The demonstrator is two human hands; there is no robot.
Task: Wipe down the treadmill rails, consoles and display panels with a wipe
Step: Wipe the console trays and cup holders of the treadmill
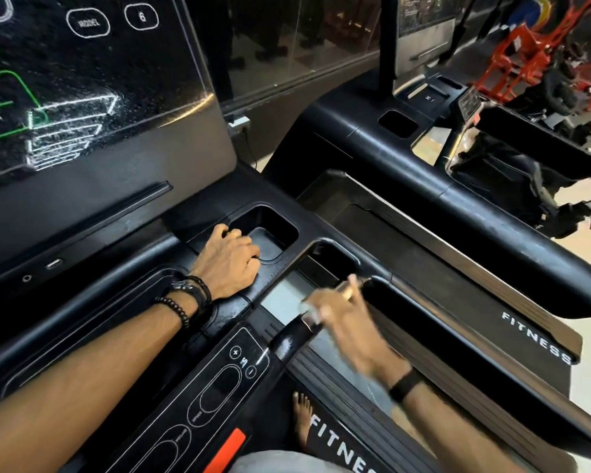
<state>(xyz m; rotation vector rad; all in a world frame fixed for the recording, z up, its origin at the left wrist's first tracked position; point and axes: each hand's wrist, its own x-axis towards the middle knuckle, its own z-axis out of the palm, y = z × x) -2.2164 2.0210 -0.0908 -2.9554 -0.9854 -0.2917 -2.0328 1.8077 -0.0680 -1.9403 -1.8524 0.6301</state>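
Note:
My left hand [231,262] lies on the black treadmill console [123,302], with its fingers curled over the rim of the tray recess [270,240]. My right hand [342,322] is motion-blurred just right of the short black handgrip [287,343]. It pinches a small whitish wipe [309,312] against the grip's tip. The display panel [82,80] at upper left is lit and speckled with droplets and smears. The right side rail [423,322] runs under my right forearm.
A control panel [219,387] with plus and minus keys and a red stop tab [226,452] sits near me. My bare foot [302,414] stands on the deck. A neighbouring treadmill's rail [458,206] runs at right, with red equipment [526,52] behind it.

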